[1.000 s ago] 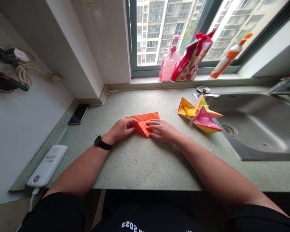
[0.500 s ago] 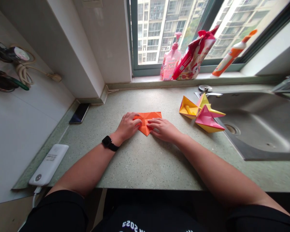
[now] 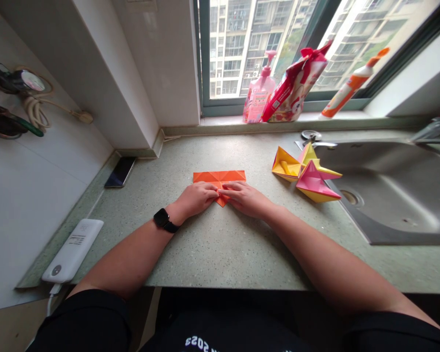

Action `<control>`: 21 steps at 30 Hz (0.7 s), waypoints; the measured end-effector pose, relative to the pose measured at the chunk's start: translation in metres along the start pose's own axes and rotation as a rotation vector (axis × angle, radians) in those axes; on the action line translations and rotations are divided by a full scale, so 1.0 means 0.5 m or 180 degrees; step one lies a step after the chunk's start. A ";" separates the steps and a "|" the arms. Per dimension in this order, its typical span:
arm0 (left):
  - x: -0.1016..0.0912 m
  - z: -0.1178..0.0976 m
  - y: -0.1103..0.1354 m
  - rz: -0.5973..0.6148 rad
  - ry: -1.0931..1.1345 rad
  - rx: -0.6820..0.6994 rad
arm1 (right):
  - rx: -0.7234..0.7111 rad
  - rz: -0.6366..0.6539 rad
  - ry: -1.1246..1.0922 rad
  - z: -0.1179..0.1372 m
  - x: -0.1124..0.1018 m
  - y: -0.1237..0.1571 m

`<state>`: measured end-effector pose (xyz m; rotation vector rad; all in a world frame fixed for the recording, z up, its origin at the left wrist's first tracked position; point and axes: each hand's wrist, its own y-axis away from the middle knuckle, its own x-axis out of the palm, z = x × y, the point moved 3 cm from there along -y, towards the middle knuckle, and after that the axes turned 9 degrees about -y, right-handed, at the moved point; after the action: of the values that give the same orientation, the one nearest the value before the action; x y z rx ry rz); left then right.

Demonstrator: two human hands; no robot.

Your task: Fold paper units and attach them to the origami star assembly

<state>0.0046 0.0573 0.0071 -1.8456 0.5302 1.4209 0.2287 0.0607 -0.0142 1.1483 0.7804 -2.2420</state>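
Note:
An orange folded paper (image 3: 220, 177) lies flat on the speckled green counter (image 3: 220, 244) in front of me. My left hand (image 3: 196, 199), with a black watch on its wrist, presses its curled fingertips on the paper's near left part. My right hand (image 3: 246, 198) does the same from the right, and the fingertips of both meet over the paper's lower point. To the right sit folded paper shapes in yellow and pink (image 3: 308, 173), beside the sink.
A steel sink (image 3: 396, 195) fills the right side. A pink pump bottle (image 3: 258, 95), a red pouch (image 3: 293, 85) and an orange-capped bottle (image 3: 350, 85) stand on the windowsill. A dark phone (image 3: 120, 172) and a white power bank (image 3: 73, 252) lie at the left.
My left hand has slid back off the paper's upper left, uncovering its top strip. Both hands' fingertips have come together at the paper's lower middle.

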 end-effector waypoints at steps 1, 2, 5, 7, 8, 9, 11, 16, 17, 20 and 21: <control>-0.002 -0.004 0.000 0.0014 -0.0014 0.0008 | 0.0035 0.0025 0.0007 0.001 0.001 0.000; -0.004 -0.009 0.001 0.0028 -0.0035 0.0009 | 0.0073 0.0050 0.0003 0.002 0.001 0.000; -0.012 -0.024 0.002 0.0112 -0.0095 0.0028 | 0.0151 0.0131 -0.0039 0.008 -0.001 -0.001; -0.018 -0.034 0.005 0.0200 -0.0081 0.0083 | 0.0173 0.0177 -0.0048 0.010 -0.003 -0.001; -0.022 -0.039 0.007 0.0259 -0.0059 0.0124 | 0.0181 0.0188 -0.0047 0.010 -0.003 -0.001; -0.026 -0.043 0.009 0.0324 -0.0037 0.0164 | 0.0185 0.0193 -0.0043 0.010 -0.003 -0.001; -0.032 -0.049 0.015 0.0465 -0.0007 0.0239 | 0.0171 0.0184 -0.0016 0.009 -0.001 -0.001; -0.044 -0.057 0.025 0.0642 -0.0001 0.0285 | 0.0091 0.0102 0.0091 0.005 0.004 0.001; -0.045 -0.057 0.026 0.0645 0.0013 0.0276 | 0.0090 0.0096 0.0093 0.004 0.004 0.001; -0.048 -0.059 0.026 0.0641 0.0081 0.0257 | 0.0090 0.0096 0.0092 0.005 0.004 0.001; -0.050 -0.060 0.026 0.0637 0.0088 0.0248 | 0.0084 0.0097 0.0094 0.006 0.003 0.001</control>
<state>0.0075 0.0235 0.0303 -1.7924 0.7921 1.4836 0.2267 0.0578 -0.0140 1.2002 0.7422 -2.2213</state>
